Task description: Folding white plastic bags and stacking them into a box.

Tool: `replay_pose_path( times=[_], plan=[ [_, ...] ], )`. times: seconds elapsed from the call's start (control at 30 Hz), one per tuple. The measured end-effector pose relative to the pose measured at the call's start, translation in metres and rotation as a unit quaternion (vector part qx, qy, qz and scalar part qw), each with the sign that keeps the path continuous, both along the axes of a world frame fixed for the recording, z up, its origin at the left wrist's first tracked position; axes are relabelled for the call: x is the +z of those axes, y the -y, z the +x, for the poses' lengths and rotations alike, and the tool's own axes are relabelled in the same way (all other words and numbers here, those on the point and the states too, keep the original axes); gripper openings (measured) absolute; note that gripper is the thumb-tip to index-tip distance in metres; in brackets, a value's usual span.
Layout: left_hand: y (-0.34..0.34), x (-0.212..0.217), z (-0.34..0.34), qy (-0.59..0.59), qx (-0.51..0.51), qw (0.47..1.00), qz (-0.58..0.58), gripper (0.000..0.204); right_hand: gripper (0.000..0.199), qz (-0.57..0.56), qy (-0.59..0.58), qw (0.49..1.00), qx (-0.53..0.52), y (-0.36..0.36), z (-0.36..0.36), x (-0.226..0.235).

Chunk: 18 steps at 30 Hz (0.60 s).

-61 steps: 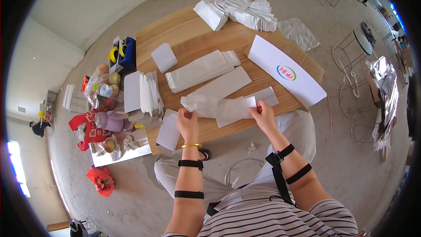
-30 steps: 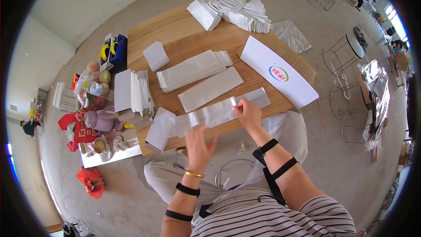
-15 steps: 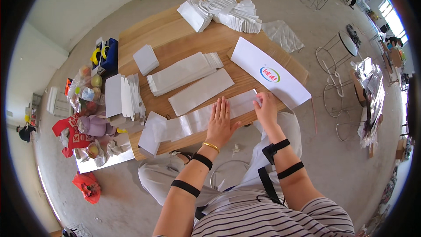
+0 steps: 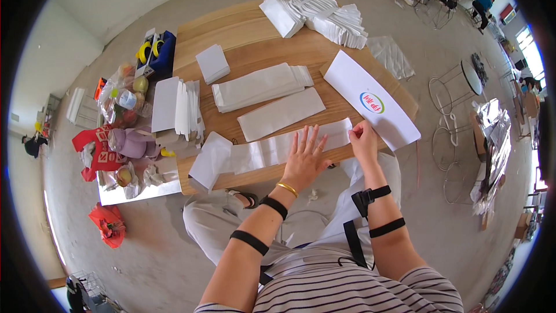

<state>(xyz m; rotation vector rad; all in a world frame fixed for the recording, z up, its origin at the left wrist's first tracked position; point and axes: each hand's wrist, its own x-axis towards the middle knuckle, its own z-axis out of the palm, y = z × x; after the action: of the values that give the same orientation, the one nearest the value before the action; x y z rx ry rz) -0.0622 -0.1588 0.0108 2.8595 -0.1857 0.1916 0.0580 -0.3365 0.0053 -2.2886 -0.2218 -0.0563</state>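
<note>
A long whitish translucent strip (image 4: 258,155) lies along the near edge of the wooden table. My left hand (image 4: 305,159) rests flat on it with the fingers spread. At the strip's right end my right hand (image 4: 364,142) is closed in a pinch; what is between the fingertips, if anything, is too small to make out. A white folded card (image 4: 204,165) lies at the strip's left end. Beyond the strip is a flat pale sleeve (image 4: 282,114), then a stack of similar sleeves (image 4: 260,86). A large white card with a coloured logo (image 4: 366,95) lies to the right.
Upright white cards (image 4: 176,107) and a small card stack (image 4: 212,64) stand on the left. Bundled white sleeves (image 4: 315,17) lie at the far edge. Beyond the left edge are a blue tape dispenser (image 4: 159,52), bagged fruit and a purple bag (image 4: 130,142). Stools (image 4: 471,78) stand right.
My left fingers have spread apart on the strip. My right hand has drawn into a tighter pinch at the strip's right end. The whole view has shifted slightly.
</note>
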Motion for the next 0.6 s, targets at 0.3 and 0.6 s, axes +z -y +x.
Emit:
replay_pose_path(
  times=[0.3,0.6],
  plan=[
    [-0.036,0.046,-0.074,-0.014,0.034,0.97,-0.239,0.037,0.018,0.042,0.102,0.971,0.21,-0.117,-0.073,0.027],
    [-0.055,0.058,-0.125,0.014,0.101,0.953,-0.287,0.017,0.022,0.004,0.116,0.951,0.285,-0.139,-0.09,0.001]
  ],
)
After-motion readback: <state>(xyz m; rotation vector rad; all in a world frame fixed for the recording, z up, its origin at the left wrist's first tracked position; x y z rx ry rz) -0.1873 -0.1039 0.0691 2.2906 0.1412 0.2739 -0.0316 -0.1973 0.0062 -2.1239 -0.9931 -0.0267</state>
